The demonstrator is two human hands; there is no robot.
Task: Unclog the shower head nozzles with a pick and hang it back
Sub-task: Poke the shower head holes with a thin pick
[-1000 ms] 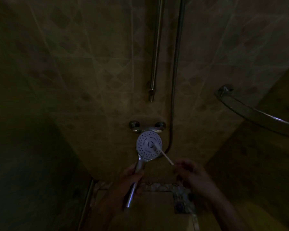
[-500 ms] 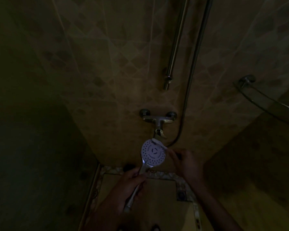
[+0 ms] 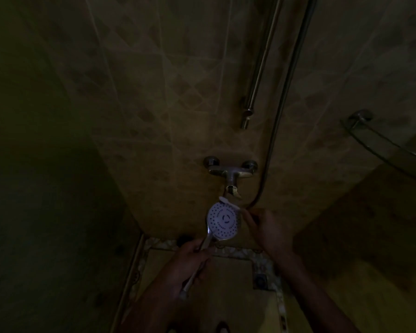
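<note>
In a dim, brown-tiled shower stall, a person's left hand (image 3: 190, 263) grips the chrome handle of a round, white-faced shower head (image 3: 223, 220), holding it face-up just below the chrome wall mixer tap (image 3: 231, 169). A second ago the thin white plastic pick (image 3: 228, 202) was angled into the middle of the nozzle plate; it now lies across the head's upper rim, its tip poking out past the top-left edge, and the head sits lower and farther from the tap. The right hand (image 3: 265, 228) is at the head's right edge with its fingers curled there, apparently pinching the pick, though the gloom hides the grip itself. The shift suggests the picking has moved out to the rim nozzles, or is winding down before rehanging. The chrome riser rail (image 3: 259, 66) climbs the wall above right, its holder out of frame, with the grey shower hose (image 3: 287, 92) running beside it. Open room lies straight up the wall; a curved glass corner shelf (image 3: 380, 145) juts in at right, and the tap spout hangs just above the head.
</note>
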